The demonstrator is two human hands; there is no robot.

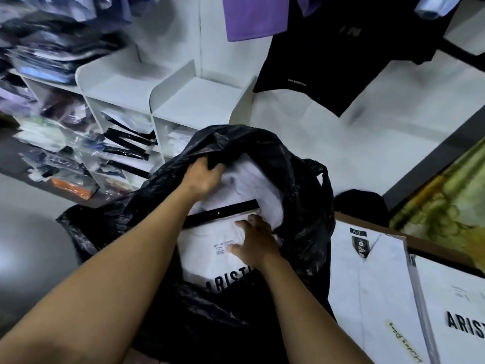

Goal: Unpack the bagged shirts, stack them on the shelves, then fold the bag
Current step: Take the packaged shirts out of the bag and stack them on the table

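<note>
Evidently the white compartmented shelving unit [168, 101] stands just behind the work, its upper cubbies bare and so ready to take stacks, while lower ones hold packaged garments. Next in size, the large crumpled black plastic bag [296, 179] sits in front of the person with its mouth gaping, so the contents can be reached from above. Inside it lie at least 2 flat white shirts in clear plastic sleeves [212, 248], the top one printed with black lettering and crossed by a black strip. More packaged white shirts [372, 285] lie in an open cardboard box beside the bag. The left hand [203, 177] curls its fingers over the bag's far rim, gripping the plastic, probably to hold the opening back. The right hand [256, 241] rests on the top shirt, fingers spread, seemingly to get purchase for lifting it out.
</note>
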